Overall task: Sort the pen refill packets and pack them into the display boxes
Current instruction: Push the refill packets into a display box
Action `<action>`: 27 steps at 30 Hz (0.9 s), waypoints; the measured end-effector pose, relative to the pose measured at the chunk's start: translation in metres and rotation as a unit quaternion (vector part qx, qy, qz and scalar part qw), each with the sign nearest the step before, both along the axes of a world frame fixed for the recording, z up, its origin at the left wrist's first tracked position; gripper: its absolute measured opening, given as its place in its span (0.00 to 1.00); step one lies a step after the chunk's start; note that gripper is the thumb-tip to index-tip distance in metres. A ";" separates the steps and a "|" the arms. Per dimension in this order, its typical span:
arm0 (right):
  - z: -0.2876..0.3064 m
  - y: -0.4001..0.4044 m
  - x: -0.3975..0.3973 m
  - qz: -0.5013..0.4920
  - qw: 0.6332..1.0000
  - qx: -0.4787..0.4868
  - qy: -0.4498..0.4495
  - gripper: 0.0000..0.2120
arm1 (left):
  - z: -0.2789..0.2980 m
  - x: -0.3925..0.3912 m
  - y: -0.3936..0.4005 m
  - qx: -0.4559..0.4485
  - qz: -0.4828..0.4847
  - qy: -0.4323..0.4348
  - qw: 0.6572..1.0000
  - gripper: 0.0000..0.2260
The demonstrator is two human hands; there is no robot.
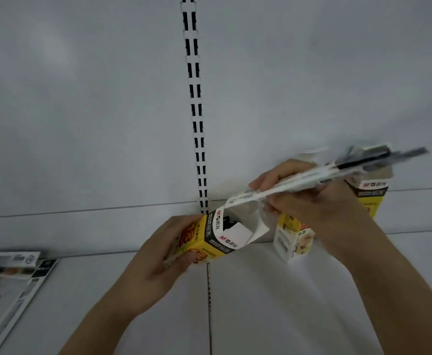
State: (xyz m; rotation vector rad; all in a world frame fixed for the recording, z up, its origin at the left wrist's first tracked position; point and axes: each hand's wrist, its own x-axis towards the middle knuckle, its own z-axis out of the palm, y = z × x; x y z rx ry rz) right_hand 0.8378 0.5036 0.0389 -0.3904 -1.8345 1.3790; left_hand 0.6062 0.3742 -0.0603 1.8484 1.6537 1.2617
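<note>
Holding a yellow display box [209, 239] tilted, open mouth up and to the right, the left hand [158, 262] wraps its lower end, seemingly to steady it for loading. Just above that mouth, the right hand [309, 198] grips a blurred bundle of refill packets [312, 178], their near end aimed at the opening. "M&G" is readable on the box's white band. Right of it stand a paler box [290, 239] marked "0.5" and another yellow box [371, 193], both on the white shelf [286, 303].

Slotted upright [195, 111] on white back panel [81, 111]; printed cards [9, 272] far left
</note>
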 end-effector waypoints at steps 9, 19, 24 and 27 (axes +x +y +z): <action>-0.018 -0.004 -0.005 -0.025 0.995 0.015 -0.093 0.08 | -0.008 -0.003 0.004 -0.006 -0.010 -0.024 1.000 0.22; -0.027 -0.016 -0.013 -0.094 0.992 0.045 -0.063 0.05 | -0.011 -0.004 0.007 0.021 -0.015 -0.041 0.999 0.22; -0.026 -0.015 -0.010 -0.074 0.994 0.030 -0.071 0.04 | -0.010 -0.004 0.007 0.022 -0.016 -0.043 0.999 0.22; -0.024 -0.012 -0.006 -0.049 0.991 0.057 -0.109 0.04 | -0.011 -0.003 0.006 0.020 -0.013 -0.040 0.999 0.21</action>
